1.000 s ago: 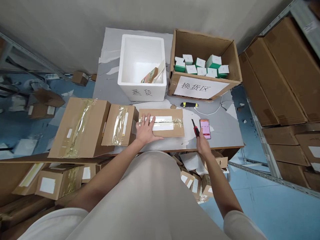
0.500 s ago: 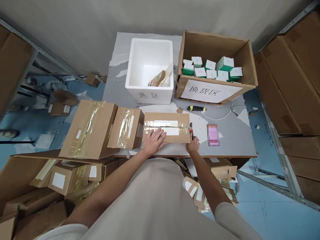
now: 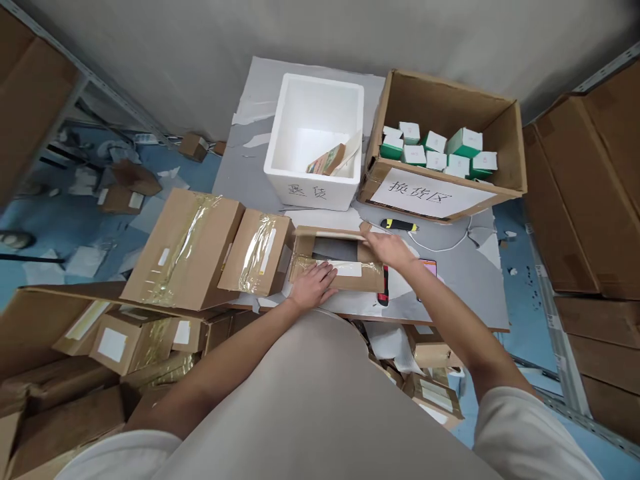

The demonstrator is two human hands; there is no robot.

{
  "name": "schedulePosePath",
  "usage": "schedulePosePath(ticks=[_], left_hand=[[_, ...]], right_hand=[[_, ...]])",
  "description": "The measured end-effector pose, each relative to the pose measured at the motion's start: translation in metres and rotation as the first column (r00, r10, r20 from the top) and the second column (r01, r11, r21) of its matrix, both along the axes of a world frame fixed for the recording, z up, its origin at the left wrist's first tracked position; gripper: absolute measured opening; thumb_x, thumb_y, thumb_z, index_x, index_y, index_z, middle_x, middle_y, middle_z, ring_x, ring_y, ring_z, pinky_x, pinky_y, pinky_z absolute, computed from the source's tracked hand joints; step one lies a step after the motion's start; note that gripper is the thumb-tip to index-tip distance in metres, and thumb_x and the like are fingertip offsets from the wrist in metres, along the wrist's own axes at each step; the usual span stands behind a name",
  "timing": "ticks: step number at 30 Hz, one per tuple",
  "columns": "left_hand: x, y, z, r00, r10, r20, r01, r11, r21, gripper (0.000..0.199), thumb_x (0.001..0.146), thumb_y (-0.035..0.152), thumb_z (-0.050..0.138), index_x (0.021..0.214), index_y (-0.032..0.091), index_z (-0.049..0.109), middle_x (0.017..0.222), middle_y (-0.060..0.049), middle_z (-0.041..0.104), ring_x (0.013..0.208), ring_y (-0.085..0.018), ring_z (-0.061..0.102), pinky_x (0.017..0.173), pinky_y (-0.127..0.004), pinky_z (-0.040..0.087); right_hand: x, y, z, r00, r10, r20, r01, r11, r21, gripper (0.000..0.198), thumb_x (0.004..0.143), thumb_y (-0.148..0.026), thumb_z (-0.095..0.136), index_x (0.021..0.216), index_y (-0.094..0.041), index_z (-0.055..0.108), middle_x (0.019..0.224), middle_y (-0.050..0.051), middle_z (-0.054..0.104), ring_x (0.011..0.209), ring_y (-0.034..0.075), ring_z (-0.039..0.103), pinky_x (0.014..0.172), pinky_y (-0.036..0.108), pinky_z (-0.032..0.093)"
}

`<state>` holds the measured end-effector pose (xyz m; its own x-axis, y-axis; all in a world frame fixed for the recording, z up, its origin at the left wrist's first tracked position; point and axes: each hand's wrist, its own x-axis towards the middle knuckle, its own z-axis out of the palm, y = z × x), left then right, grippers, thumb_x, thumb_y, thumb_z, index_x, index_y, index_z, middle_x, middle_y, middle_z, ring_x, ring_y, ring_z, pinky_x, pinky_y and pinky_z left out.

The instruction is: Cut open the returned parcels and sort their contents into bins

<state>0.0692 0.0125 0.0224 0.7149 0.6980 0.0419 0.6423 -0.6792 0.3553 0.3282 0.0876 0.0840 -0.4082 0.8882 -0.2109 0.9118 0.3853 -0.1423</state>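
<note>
In front of me lies a small cardboard carton [image 3: 373,275] with its far flap raised and its near flap, bearing a white label, down. Through the gap a dark grey surface shows inside. My left hand [image 3: 313,287] rests on the near flap with fingers spread. At the far right corner, my right hand [image 3: 389,248] grips the raised flap [image 3: 325,233]. A red and black utility knife [image 3: 383,287] lies against the carton's right side. Beyond the right forearm is a partly covered phone [image 3: 429,268].
Two taped cartons, a large one [image 3: 183,250] and a smaller one [image 3: 256,253], stand to the left. Behind are a white foam box [image 3: 313,190] and a big open carton [image 3: 450,208] holding several green-white boxes. A yellow-black utility knife [image 3: 399,225] lies near a white cable [image 3: 445,249].
My right hand has let go of the red knife and moved up to the carton's far flap, which is now lifted. The left hand stays on the near flap.
</note>
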Motion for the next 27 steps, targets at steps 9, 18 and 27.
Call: schedulePosePath(ticks=[9,18,27], left_hand=[[0.0,-0.002,0.009,0.999,0.03,0.04,-0.029,0.999,-0.046,0.048,0.089,0.042,0.047,0.133,0.022,0.049,0.133,-0.014,0.053,0.13,-0.029,0.042,0.107,-0.053,0.032],[-0.042,0.072,0.057,0.996,-0.061,-0.071,0.056,0.996,-0.068,0.124,0.05,0.076,0.065,0.147,0.011,0.021,0.148,-0.022,0.03,0.138,-0.039,0.023,0.114,-0.055,0.01],[-0.066,0.14,0.05,0.941,-0.235,-0.242,0.195,0.964,-0.18,0.136,0.037,0.076,0.067,0.145,0.008,0.022,0.146,-0.022,0.035,0.135,-0.037,0.028,0.11,-0.04,0.021]], right_hand=[[0.006,0.068,-0.026,0.885,-0.433,-0.17,0.441,0.897,0.009,0.047,0.089,-0.051,0.045,0.11,-0.011,0.06,0.108,0.017,0.06,0.097,0.027,0.056,0.08,0.036,0.043],[-0.004,-0.022,0.013,0.981,0.137,-0.139,-0.097,0.96,0.264,0.037,0.091,-0.027,0.042,0.123,-0.014,0.056,0.116,0.015,0.058,0.11,0.027,0.05,0.104,0.047,0.031],[-0.031,-0.068,0.011,0.994,0.006,0.112,-0.009,1.0,0.024,0.078,0.064,-0.037,0.079,0.129,-0.01,0.046,0.109,0.017,0.061,0.104,0.032,0.055,0.108,0.056,0.016]])
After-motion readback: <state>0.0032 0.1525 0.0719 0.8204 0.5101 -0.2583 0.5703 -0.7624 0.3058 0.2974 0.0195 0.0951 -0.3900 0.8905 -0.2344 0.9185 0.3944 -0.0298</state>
